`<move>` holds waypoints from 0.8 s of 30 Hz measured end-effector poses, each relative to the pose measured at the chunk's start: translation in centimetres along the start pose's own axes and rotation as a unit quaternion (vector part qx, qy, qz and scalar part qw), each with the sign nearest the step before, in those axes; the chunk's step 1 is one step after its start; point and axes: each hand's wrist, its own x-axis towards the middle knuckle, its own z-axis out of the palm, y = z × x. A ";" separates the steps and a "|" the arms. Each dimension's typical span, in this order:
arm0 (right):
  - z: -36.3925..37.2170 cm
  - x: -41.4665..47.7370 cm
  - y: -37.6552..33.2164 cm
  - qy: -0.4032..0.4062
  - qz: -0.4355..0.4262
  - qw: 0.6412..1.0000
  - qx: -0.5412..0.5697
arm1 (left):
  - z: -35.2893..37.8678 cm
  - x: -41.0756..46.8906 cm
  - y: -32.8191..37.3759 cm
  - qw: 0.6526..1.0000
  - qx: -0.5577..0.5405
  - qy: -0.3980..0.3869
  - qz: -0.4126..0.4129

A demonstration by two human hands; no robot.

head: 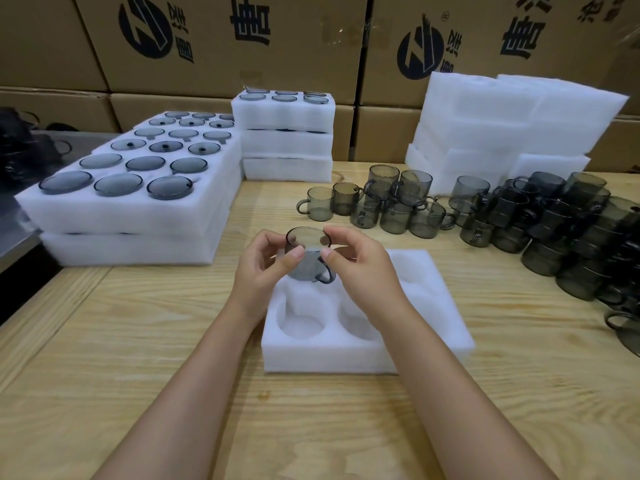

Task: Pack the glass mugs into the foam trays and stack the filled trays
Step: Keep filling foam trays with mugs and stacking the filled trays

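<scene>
**Wooden bench: one mug held over an empty foam tray**

Pale plank table (138, 341) runs back to a wall of printed cardboard cartons (225, 46). The foam tray (346, 355) lies flat at the near middle, and every pocket that shows is empty.

The glass mug (306, 254) is held in the air above the tray's far left corner, clear of the foam. It stands roughly upright with its mouth up and tipped a little towards the person. Its handle sticks out to the near right. The left hand (263, 271) pinches the mug's left wall between thumb and curled fingers. The right hand (360, 268) pinches the right side of the rim, with its thumb just above the handle. Both hands are equally close.

The pocket lies almost straight below, so the next move is probably a short drop. The handle would likely need turning to suit the pocket's cut-out, which the hands hide.

Right of the tray and beyond it, loose mugs (519, 216) crowd together, some piled on others. Blank foam sheets (502, 126) rise behind them. Left of the tray stand filled trays (131, 202), two deep, with a taller stack (284, 133) beyond. Nothing sits between mug and pocket.
</scene>
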 end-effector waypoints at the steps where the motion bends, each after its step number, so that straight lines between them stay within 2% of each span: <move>1: 0.0 0.0 0.0 -0.002 -0.001 1.000 -0.004 | 0.0 0.0 0.0 1.000 0.001 0.000 -0.001; 12: 0.1 0.1 0.0 -0.009 0.003 0.997 -0.079 | 0.0 0.0 -0.3 1.000 0.021 -0.011 0.010; 16: 0.5 0.0 -0.2 0.019 0.010 0.996 -0.084 | 0.1 0.0 -0.3 1.000 0.015 -0.017 0.012; 20: 0.8 0.9 -0.8 0.080 -0.087 0.960 -0.253 | -0.2 0.1 -0.6 1.000 -0.007 -0.011 -0.005; 22: 0.7 2.7 -1.5 0.031 -0.111 0.941 -0.319 | -0.4 0.3 -0.9 1.000 -0.015 -0.006 -0.016; 24: 0.8 4.8 -1.8 -0.069 -0.099 0.919 -0.376 | -0.5 0.4 -1.1 0.999 -0.025 -0.005 -0.032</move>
